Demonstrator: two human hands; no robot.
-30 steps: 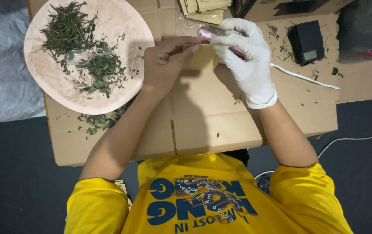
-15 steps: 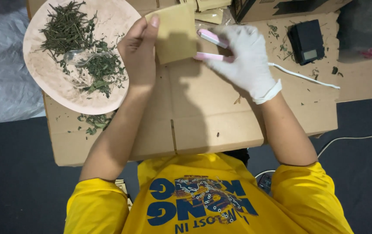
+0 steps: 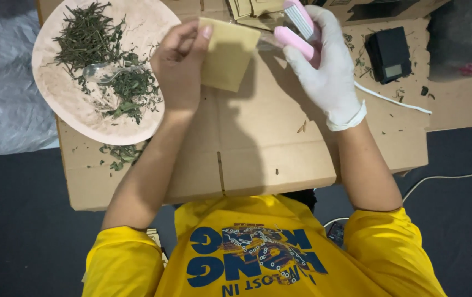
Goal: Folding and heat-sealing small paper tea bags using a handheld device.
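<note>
Tan paper pouch (image 3: 227, 53) pinched at its left edge by bare left hand (image 3: 178, 60), lifted above cardboard sheet (image 3: 258, 143). Pink handheld sealer (image 3: 296, 30) gripped in gloved right hand (image 3: 326, 66), arms spread open, just right of pouch. Dried green herbs (image 3: 104, 60) and clear spoon (image 3: 101, 71) on pink plate (image 3: 62, 102) at left.

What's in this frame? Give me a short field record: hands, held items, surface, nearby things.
left hand: bare, holds a small flat tan paper pouch by its left edge, lifted off the surface
right hand: white glove, grips a pink hinged handheld sealer, jaws apart
pouch vs sealer: apart, not touching
surface: flattened brown cardboard sheet
left of hands: round pale pink plate with dried green herb pieces and a clear plastic spoon
right of hands: small black digital scale; white cord
</note>
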